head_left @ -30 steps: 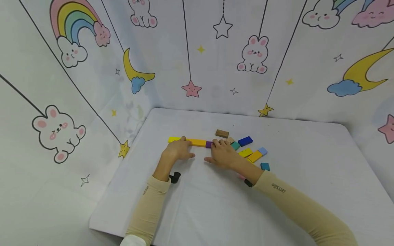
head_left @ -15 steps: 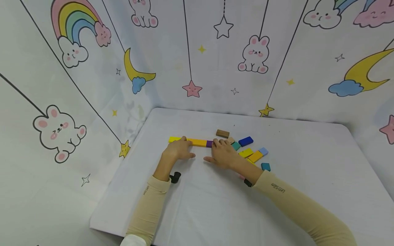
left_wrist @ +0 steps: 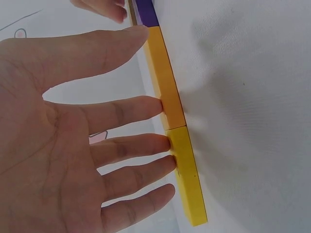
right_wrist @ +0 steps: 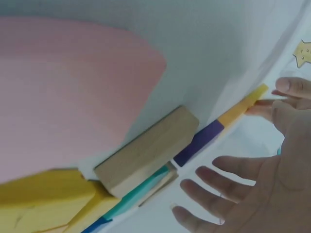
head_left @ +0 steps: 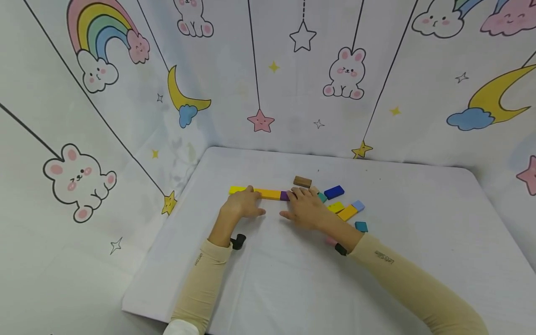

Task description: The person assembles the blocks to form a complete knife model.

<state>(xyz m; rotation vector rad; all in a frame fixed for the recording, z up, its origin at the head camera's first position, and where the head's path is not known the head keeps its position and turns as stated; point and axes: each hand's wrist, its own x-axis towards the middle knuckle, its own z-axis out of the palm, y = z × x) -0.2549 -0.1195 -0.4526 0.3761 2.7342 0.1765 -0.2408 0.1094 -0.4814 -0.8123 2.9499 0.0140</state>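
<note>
Yellow block, orange block, purple block end to end, left to right, far half of white table. Hands apart. Left hand: fingers straight, touching yellow, orange. Right hand: fingers extended near purple, contact unclear.

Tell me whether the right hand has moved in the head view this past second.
Yes, slightly: the right hand has shifted toward the person's right, judged against the unmoved brown block.

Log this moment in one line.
left hand: touches orange block, yellow block | right hand: near purple block, contact unclear | layout: yellow, orange, purple end to end | blue block: farther right
</note>
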